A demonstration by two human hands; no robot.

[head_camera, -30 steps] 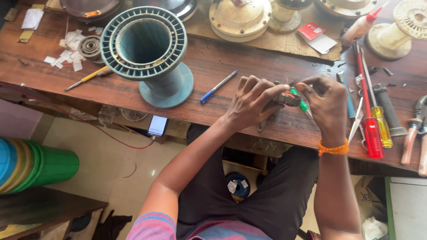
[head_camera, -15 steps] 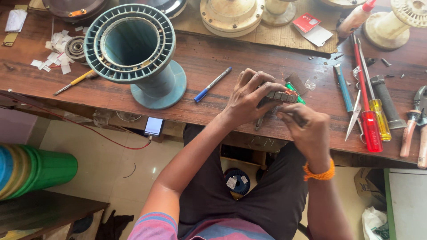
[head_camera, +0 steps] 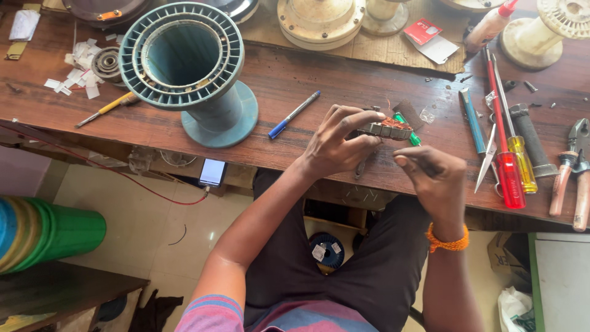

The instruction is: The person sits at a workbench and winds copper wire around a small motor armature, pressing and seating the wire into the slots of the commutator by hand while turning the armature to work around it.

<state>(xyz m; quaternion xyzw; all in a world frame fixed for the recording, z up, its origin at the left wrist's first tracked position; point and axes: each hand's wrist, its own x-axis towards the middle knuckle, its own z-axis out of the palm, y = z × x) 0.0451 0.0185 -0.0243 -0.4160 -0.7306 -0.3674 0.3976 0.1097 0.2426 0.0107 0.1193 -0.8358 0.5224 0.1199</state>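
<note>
Since the earlier views, the right hand (head_camera: 433, 178) has drawn back from the small wound motor core (head_camera: 384, 129) toward the near edge of the wooden workbench (head_camera: 295, 80), so it now sits just below and right of the core instead of over it. Its fingers are curled and pressed together, perhaps pinching a fine wire, though no wire shows clearly enough to tell. An orange bracelet (head_camera: 447, 238) circles that wrist.

The left hand (head_camera: 338, 144) holds the core from its left side, thumb beneath and fingertips on top, pinching the grey laminated body with its copper-coloured winding facing up. The core is lifted slightly above the bench. With the right hand pulled off it, the winding is uncovered and the work looks to be at a tensioning or re-gripping point.

Just right of the core a green-handled tool (head_camera: 405, 126) pokes out. Left of the core lies a blue pen (head_camera: 294, 115), and farther left stands a large teal spool (head_camera: 190, 67). Well to the right of the core lie a red-handled screwdriver (head_camera: 507, 166), a yellow-handled one (head_camera: 521, 161) and pliers (head_camera: 571, 166).
</note>
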